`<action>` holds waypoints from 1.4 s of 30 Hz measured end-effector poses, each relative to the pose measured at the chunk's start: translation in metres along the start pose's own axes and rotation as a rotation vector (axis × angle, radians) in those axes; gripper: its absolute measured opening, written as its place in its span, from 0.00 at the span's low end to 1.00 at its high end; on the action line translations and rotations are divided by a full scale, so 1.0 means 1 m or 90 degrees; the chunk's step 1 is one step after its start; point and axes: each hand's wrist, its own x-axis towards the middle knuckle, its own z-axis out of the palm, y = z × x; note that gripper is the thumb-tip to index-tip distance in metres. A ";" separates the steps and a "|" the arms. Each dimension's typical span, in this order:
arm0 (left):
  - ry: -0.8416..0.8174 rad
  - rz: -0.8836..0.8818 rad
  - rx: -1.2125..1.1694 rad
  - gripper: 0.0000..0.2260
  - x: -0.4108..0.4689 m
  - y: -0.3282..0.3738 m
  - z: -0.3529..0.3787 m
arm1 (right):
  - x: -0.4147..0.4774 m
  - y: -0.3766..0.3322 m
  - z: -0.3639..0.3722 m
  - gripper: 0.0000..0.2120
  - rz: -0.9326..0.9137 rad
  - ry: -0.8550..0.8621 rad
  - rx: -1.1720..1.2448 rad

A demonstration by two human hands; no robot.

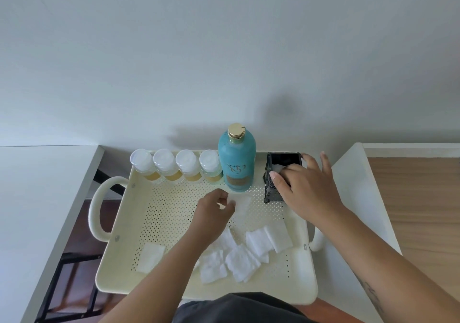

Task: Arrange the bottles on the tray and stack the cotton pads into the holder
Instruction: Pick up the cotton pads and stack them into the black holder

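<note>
Cream tray (174,210) bears square white pads (258,243); left grip (214,213) pinches one, right grip (306,190) spread over holder (271,193).

Tray (301,283) cream, w/ grid of small dark dots. Tall bottle (237,158) teal, gold cap (236,130), tan label (238,180). Small bottles (186,170) clear, white lids (142,158), amber liquid (171,177). Holder (271,190) black, poss. w/ raised ornate pattern, blurry. Cotton pads (241,263) white. Floor (418,198) light wood grain.

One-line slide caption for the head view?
Right hand presses a pad into the black holder; left hand pinches another pad on the tray.
</note>
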 end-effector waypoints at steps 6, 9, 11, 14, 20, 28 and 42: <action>-0.033 -0.032 -0.195 0.04 -0.011 0.024 -0.022 | -0.018 -0.012 -0.010 0.07 -0.072 0.278 0.129; -0.073 -0.025 -0.277 0.07 -0.018 0.036 -0.029 | -0.030 -0.029 -0.012 0.05 -0.106 0.235 0.241; -0.104 -0.031 -0.343 0.09 -0.023 0.042 -0.031 | -0.037 -0.039 -0.014 0.08 -0.045 0.210 0.390; -0.132 -0.042 -0.442 0.11 -0.028 0.048 -0.033 | -0.044 -0.052 -0.014 0.13 0.145 0.148 0.646; -0.148 -0.044 -0.516 0.11 -0.031 0.051 -0.035 | -0.039 -0.062 -0.008 0.04 0.270 -0.004 0.894; -0.021 -0.040 -0.163 0.06 -0.020 0.014 -0.053 | -0.015 -0.031 -0.026 0.03 0.129 -0.018 0.722; -0.109 -0.107 0.304 0.12 -0.018 -0.047 -0.058 | 0.018 0.027 -0.031 0.02 0.138 0.011 0.449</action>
